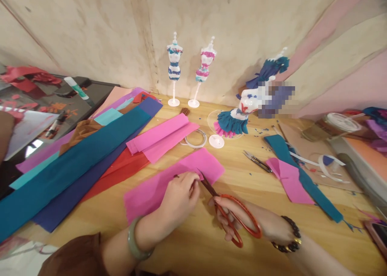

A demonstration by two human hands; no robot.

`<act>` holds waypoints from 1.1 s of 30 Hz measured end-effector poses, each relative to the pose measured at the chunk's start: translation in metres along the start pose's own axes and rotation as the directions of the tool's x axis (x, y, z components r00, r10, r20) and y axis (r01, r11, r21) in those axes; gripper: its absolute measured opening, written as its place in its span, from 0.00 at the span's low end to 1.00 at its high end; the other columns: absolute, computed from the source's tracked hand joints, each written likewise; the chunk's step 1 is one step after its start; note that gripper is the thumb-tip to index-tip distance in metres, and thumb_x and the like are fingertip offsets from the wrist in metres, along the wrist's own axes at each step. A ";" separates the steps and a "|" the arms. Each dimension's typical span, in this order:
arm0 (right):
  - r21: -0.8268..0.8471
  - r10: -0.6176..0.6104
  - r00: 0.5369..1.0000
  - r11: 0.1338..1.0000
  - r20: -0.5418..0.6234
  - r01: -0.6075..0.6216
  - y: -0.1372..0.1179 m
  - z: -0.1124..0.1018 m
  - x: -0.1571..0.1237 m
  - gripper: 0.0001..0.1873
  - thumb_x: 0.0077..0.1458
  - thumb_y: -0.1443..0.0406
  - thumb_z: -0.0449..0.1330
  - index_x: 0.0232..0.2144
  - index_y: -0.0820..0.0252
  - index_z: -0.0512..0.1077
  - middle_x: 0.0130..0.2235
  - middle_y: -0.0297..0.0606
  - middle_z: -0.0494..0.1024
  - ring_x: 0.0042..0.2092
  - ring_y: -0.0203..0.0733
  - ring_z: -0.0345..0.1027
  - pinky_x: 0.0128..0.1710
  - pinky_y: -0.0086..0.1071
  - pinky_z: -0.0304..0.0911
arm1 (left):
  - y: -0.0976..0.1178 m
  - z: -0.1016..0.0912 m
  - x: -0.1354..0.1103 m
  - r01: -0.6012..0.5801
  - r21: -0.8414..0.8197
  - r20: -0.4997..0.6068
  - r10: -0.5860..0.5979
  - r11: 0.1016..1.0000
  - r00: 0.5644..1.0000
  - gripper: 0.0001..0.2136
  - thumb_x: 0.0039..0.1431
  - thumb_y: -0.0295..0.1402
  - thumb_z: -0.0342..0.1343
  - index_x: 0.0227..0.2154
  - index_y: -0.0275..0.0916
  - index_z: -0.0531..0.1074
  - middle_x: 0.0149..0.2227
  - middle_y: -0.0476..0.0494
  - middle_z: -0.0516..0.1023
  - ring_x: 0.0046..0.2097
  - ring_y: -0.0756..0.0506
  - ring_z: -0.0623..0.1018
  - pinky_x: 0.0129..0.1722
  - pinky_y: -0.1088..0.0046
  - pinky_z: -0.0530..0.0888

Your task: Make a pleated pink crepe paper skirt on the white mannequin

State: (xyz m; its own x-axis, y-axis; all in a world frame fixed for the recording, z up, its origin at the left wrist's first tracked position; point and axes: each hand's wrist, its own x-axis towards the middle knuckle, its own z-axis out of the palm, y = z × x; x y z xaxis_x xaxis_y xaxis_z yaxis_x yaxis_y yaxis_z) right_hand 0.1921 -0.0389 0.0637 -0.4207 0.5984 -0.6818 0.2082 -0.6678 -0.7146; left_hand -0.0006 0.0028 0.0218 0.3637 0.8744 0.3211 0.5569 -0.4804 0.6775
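Observation:
A strip of pink crepe paper (148, 191) lies in front of me on the wooden table. My left hand (181, 193) pinches its near edge between thumb and fingers. My right hand (228, 215) grips a pair of scissors (238, 211) with orange-red handles. Its dark blades reach to the pink paper, right beside my left fingertips. Whether the blades are cutting into the paper is hard to make out. Beyond the strip are a roll of tape (196, 139) and a folded pink paper piece (163, 135).
Small dress-form mannequins (174, 62) stand along the wall, some with paper ruffles (232, 123). Teal crepe paper (75, 155) and other colours are stacked at left. Thread snips (257, 161), a teal strip (320, 195) and a lidded cup (331, 127) are at right.

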 end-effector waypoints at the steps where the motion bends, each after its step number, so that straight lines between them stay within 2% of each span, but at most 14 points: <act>1: 0.009 -0.002 1.000 1.000 0.007 0.002 0.001 -0.001 0.000 0.32 0.49 0.35 0.54 0.24 0.58 0.61 0.22 0.28 0.67 0.19 0.33 0.66 0.18 0.28 0.61 | -0.001 -0.001 0.001 0.057 -0.057 -0.006 -0.058 0.997 0.998 0.09 0.57 0.21 0.49 0.35 0.39 0.71 0.36 0.46 0.82 0.36 0.45 0.81 0.36 0.69 0.77; 4: 0.041 -0.011 1.000 0.999 0.001 0.011 0.001 -0.001 0.003 0.32 0.49 0.36 0.55 0.23 0.60 0.65 0.22 0.32 0.70 0.20 0.34 0.66 0.19 0.28 0.61 | -0.005 -0.005 0.004 0.170 -0.198 -0.022 -0.177 0.965 0.984 0.07 0.58 0.23 0.50 0.36 0.40 0.70 0.36 0.46 0.81 0.39 0.46 0.81 0.38 0.70 0.76; 6: 0.081 -0.004 1.000 0.997 -0.029 0.007 -0.003 -0.001 0.005 0.33 0.45 0.36 0.59 0.24 0.62 0.67 0.25 0.36 0.73 0.24 0.35 0.69 0.22 0.28 0.64 | -0.007 -0.005 0.005 0.184 -0.226 -0.024 -0.194 0.957 0.981 0.07 0.59 0.23 0.50 0.36 0.39 0.69 0.36 0.46 0.81 0.39 0.46 0.80 0.39 0.70 0.76; 9: 0.088 0.017 0.999 0.996 -0.051 -0.013 -0.012 0.001 0.008 0.35 0.43 0.35 0.59 0.26 0.63 0.69 0.26 0.37 0.75 0.25 0.36 0.71 0.23 0.28 0.65 | -0.007 -0.006 0.005 0.129 -0.165 -0.032 -0.136 0.978 0.990 0.07 0.58 0.23 0.49 0.35 0.39 0.70 0.36 0.46 0.81 0.39 0.45 0.80 0.40 0.68 0.76; 12: 0.033 0.013 0.998 0.999 -0.062 -0.011 -0.020 0.002 0.013 0.33 0.48 0.37 0.57 0.25 0.63 0.68 0.21 0.36 0.73 0.22 0.35 0.69 0.19 0.27 0.63 | -0.004 -0.005 0.004 0.011 -0.048 -0.059 -0.014 0.999 0.998 0.09 0.57 0.22 0.49 0.35 0.40 0.70 0.37 0.45 0.82 0.39 0.44 0.81 0.39 0.66 0.75; 15: -0.034 -0.012 0.997 0.999 -0.073 0.010 -0.024 0.002 0.018 0.31 0.53 0.40 0.55 0.25 0.64 0.68 0.22 0.36 0.73 0.21 0.35 0.70 0.18 0.26 0.64 | -0.002 -0.003 0.003 -0.092 0.043 -0.080 0.095 0.995 0.992 0.08 0.56 0.22 0.49 0.33 0.40 0.69 0.36 0.45 0.82 0.38 0.44 0.81 0.38 0.66 0.75; 19: -0.081 -0.039 0.998 0.996 -0.053 0.035 -0.029 0.000 0.023 0.30 0.52 0.40 0.57 0.25 0.64 0.68 0.23 0.36 0.72 0.20 0.34 0.68 0.17 0.26 0.63 | 0.001 -0.004 0.002 -0.171 0.086 -0.104 0.179 0.982 0.978 0.08 0.56 0.21 0.49 0.32 0.40 0.68 0.35 0.45 0.82 0.37 0.44 0.81 0.36 0.66 0.75; 23: -0.121 -0.075 0.997 0.990 -0.023 0.071 -0.033 -0.004 0.026 0.28 0.50 0.42 0.60 0.27 0.63 0.68 0.23 0.35 0.73 0.21 0.35 0.69 0.19 0.28 0.66 | 0.003 -0.004 0.001 -0.207 0.084 -0.097 0.215 0.975 0.972 0.08 0.55 0.21 0.49 0.32 0.40 0.69 0.35 0.45 0.82 0.38 0.43 0.82 0.37 0.66 0.75; 28: -0.170 -0.087 0.996 0.982 0.009 0.087 -0.036 -0.006 0.029 0.30 0.58 0.41 0.50 0.25 0.62 0.66 0.21 0.33 0.70 0.19 0.33 0.65 0.18 0.27 0.64 | 0.004 -0.001 -0.001 -0.193 0.063 -0.080 0.197 0.979 0.977 0.09 0.55 0.20 0.49 0.32 0.40 0.70 0.35 0.44 0.82 0.39 0.44 0.81 0.38 0.67 0.76; 33: -0.251 -0.129 0.991 0.959 0.034 0.134 -0.037 -0.007 0.034 0.33 0.58 0.38 0.45 0.26 0.61 0.64 0.19 0.32 0.69 0.19 0.34 0.65 0.17 0.27 0.63 | 0.005 0.000 -0.002 -0.192 0.042 -0.084 0.194 0.981 0.977 0.11 0.52 0.19 0.49 0.34 0.40 0.70 0.36 0.43 0.82 0.39 0.43 0.81 0.37 0.66 0.76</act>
State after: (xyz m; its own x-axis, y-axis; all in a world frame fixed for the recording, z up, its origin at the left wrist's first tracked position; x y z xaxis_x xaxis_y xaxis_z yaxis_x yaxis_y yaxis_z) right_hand 0.1768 0.0090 0.0660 -0.4742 0.6640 -0.5781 0.3651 -0.4492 -0.8154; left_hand 0.0018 -0.0014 0.0245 0.4007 0.7668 0.5014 0.5077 -0.6414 0.5752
